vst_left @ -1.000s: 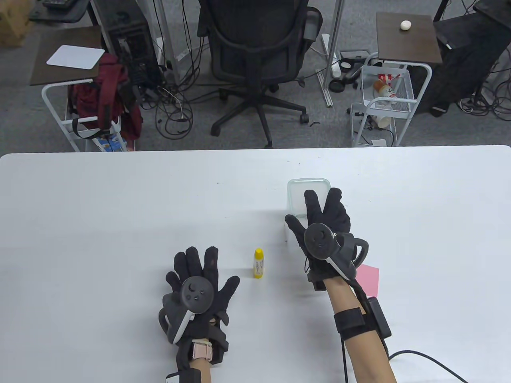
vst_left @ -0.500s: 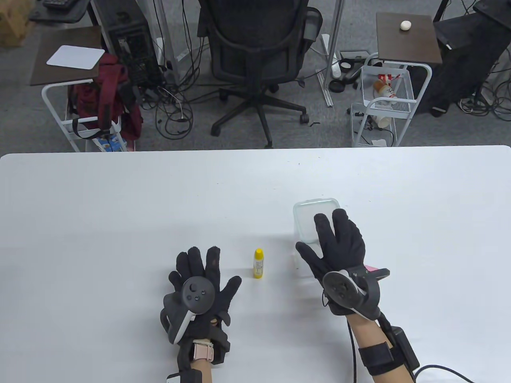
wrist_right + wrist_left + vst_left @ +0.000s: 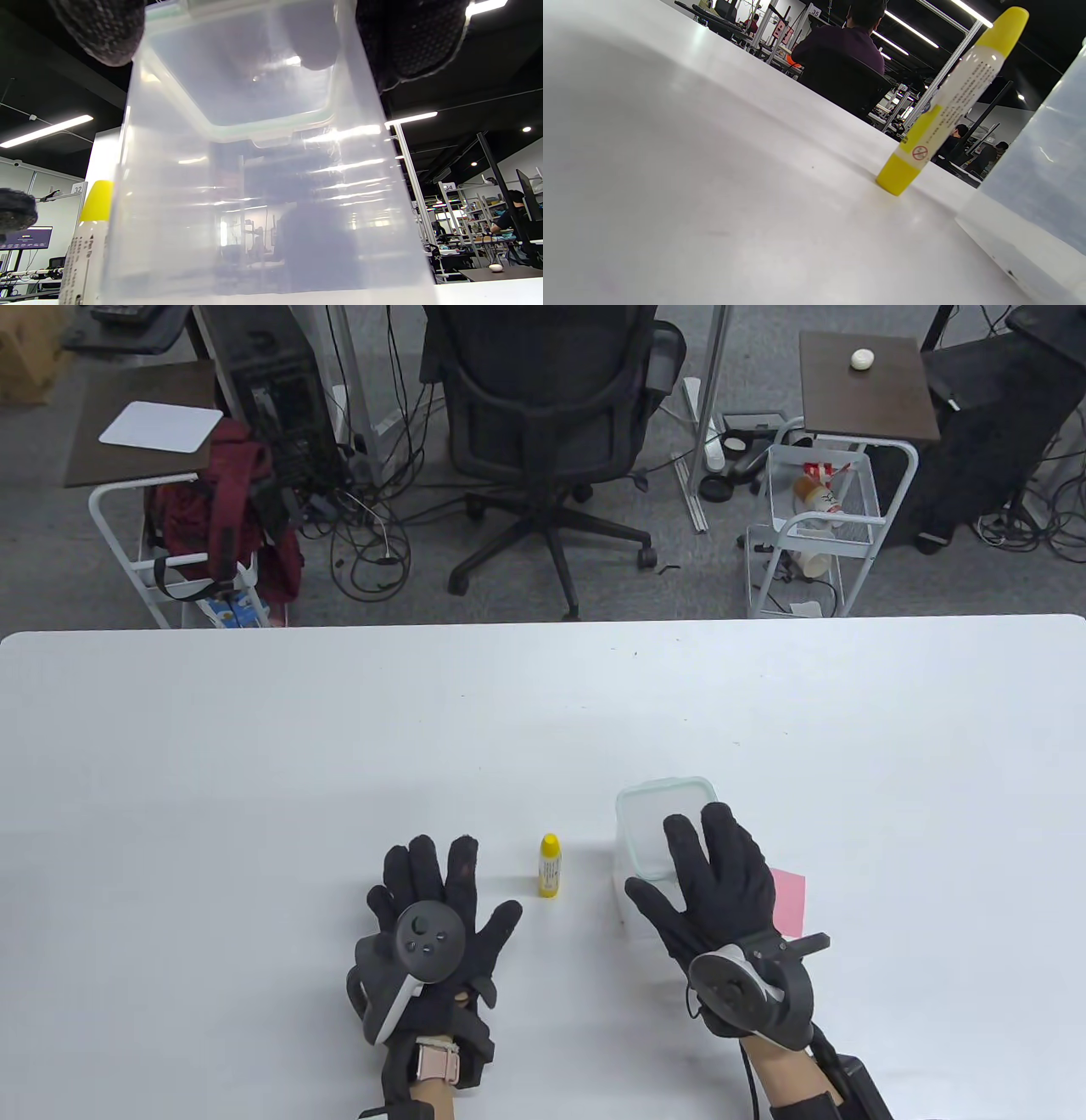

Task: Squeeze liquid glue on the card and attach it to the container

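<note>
While the glue bottle (image 3: pixel 550 864) stands upright on the white table (image 3: pixel 254 746), long axis vertical and yellow cap on top, we see it between the two hands. In the left wrist view it (image 3: pixel 949 101) leans only because that camera is tilted; its yellow base sits flat on the tabletop.

Clear container (image 3: pixel 666 840) stands upright just right of the bottle, green-rimmed lid on top. Our right hand (image 3: pixel 717 891) lies over its top, fingers spread across the lid, thumb (image 3: pixel 649 899) down the near left side. The right wrist view shows fingertips (image 3: pixel 407 38) pressed on the lid edge above the translucent wall (image 3: pixel 263 203), so the hand grips the container from above. Whether the base touches the table we cannot tell.

Left hand (image 3: pixel 437 916) rests flat on the table, fingers splayed, holding nothing, near the bottle but apart from it.

Pink card (image 3: pixel 787 899) lies flat on the table right of the container, partly under the right hand.

Versus a second ago, container and right hand have come closer to the near edge; bottle unmoved, left hand nearly so.
</note>
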A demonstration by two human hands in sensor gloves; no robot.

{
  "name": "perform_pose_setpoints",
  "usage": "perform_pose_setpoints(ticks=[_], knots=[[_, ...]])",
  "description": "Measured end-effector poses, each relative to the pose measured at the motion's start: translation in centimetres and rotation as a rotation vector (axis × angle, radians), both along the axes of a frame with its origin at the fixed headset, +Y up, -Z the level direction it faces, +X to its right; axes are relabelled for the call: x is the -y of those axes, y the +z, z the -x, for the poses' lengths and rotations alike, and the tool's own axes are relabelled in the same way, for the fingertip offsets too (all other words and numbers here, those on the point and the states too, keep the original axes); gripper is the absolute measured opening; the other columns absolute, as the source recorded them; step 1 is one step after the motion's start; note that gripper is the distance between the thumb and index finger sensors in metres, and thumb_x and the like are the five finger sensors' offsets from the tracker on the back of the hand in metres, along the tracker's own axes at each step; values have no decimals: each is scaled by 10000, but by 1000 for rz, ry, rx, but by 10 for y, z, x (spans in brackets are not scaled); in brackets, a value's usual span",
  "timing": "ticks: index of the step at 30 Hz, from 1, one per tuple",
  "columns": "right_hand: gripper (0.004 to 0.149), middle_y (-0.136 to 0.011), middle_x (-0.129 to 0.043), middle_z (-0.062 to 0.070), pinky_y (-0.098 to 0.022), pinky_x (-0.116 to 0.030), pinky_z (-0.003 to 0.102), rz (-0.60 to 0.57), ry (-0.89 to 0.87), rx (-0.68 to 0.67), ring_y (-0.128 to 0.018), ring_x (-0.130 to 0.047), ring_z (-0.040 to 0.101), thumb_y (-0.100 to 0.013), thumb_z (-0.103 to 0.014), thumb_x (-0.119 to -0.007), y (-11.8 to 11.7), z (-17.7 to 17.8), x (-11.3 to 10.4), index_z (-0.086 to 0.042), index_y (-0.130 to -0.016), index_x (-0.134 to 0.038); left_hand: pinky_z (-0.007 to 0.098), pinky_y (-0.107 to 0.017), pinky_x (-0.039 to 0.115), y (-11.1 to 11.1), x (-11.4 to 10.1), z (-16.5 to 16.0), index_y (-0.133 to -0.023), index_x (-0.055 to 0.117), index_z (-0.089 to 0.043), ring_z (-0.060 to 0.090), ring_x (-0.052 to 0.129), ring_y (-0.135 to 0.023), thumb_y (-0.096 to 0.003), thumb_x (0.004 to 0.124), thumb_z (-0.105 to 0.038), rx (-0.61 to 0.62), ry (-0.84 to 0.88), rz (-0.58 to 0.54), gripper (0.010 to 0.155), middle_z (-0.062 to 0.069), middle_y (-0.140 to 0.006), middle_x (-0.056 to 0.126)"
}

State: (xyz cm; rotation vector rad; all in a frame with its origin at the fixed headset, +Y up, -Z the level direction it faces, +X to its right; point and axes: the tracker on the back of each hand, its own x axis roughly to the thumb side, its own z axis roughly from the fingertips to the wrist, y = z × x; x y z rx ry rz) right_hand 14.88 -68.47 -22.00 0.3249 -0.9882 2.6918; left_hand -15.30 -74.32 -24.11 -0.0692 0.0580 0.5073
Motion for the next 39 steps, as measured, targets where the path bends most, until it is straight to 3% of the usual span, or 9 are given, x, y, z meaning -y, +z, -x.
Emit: perform_pose_setpoints(ticks=[9,12,14,17,19,22,24,28,39], knots=[[750,-1149,-530,275,-610,-705,633,56,63,2,-851,-763,566,-605,-685,-547,5,-3,2,-154,-1135,-568,515,-808,37,0,0,-2,-1130,116,-487,241,-69,-1149,-425,520,-786,15,-2,5,866,-35,-1249,10],[792,-1178,-442,311,-631,-659,670,124,25,-40,-895,-694,609,-613,-703,-477,7,-9,-6,-144,-1173,-506,517,-811,47,-1,0,-3,-1131,112,-485,244,-61,-1152,-425,520,-786,18,-5,10,870,-30,-1251,18],[806,-1182,-420,322,-638,-642,680,95,-46,-79,-904,-671,626,-618,-697,-445,13,-19,-18,-126,-1185,-465,518,-813,53,-1,0,-4,-1130,112,-486,247,-52,-1154,-425,521,-785,20,-6,12,869,-29,-1252,24],[706,-1165,-468,300,-648,-649,649,45,-93,-58,-916,-688,563,-646,-597,-467,19,-42,-31,-120,-1167,-483,511,-817,64,-1,0,-5,-1130,110,-478,256,-35,-1157,-427,523,-783,27,0,14,871,-20,-1254,36],[612,-1103,-583,236,-636,-698,574,43,-130,15,-856,-767,472,-653,-502,-529,19,-65,-34,-99,-1114,-543,461,-823,56,-2,1,-6,-1125,98,-474,275,-17,-1152,-431,529,-777,38,19,18,871,-11,-1250,37],[471,-993,-712,167,-557,-781,478,105,-187,69,-724,-867,364,-633,-372,-622,8,-98,-20,-118,-1030,-630,444,-839,85,-2,4,-10,-1120,88,-467,279,19,-1157,-432,543,-771,52,43,31,879,-6,-1250,47],[412,-937,-757,139,-507,-803,444,202,-250,86,-659,-893,320,-624,-319,-647,-2,-114,3,-131,-991,-665,437,-852,115,-2,7,-16,-1116,82,-464,277,45,-1163,-434,561,-762,61,61,36,885,-7,-1253,63],[374,-874,-800,133,-440,-825,403,299,-274,105,-579,-916,275,-609,-283,-668,-14,-120,33,-135,-951,-703,421,-877,186,-2,8,-28,-1112,76,-436,272,120,-1174,-438,608,-734,79,95,27,909,-12,-1256,115],[370,-857,-815,122,-419,-833,392,283,-314,77,-558,-926,265,-606,-295,-667,-15,-122,40,-140,-938,-716,348,-895,442,-41,17,-64,-1097,75,-307,224,420,-1162,-425,784,-611,87,163,67,1023,-42,-1225,290]])
